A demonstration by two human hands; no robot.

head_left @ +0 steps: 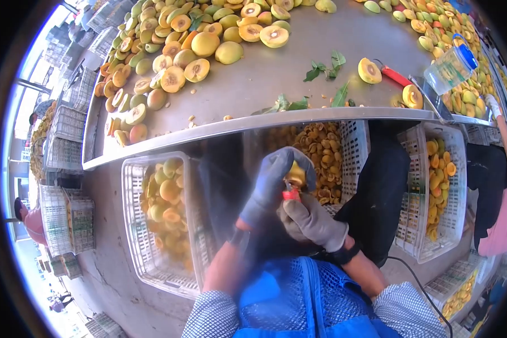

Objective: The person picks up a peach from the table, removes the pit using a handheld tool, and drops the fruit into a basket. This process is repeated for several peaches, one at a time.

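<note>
My left hand [271,176], in a grey glove, is closed around a yellow peach half [296,172] in front of my body. In my gloved right hand [315,222] is a pitting knife with a red handle [290,195]. Its metal tip meets the cut face of the fruit. Fingers partly cover both the fruit and the tool. Directly beyond and below my hands, a crate [352,163] holds many cut peach halves [320,152].
A metal table [321,42] carries a heap of peaches [205,44], leaves [324,69], a red-handled knife [396,75] and a water bottle [449,70]. Crates of fruit stand on the left [130,191] and right [453,194]. Another person's leg [504,228] is at far right.
</note>
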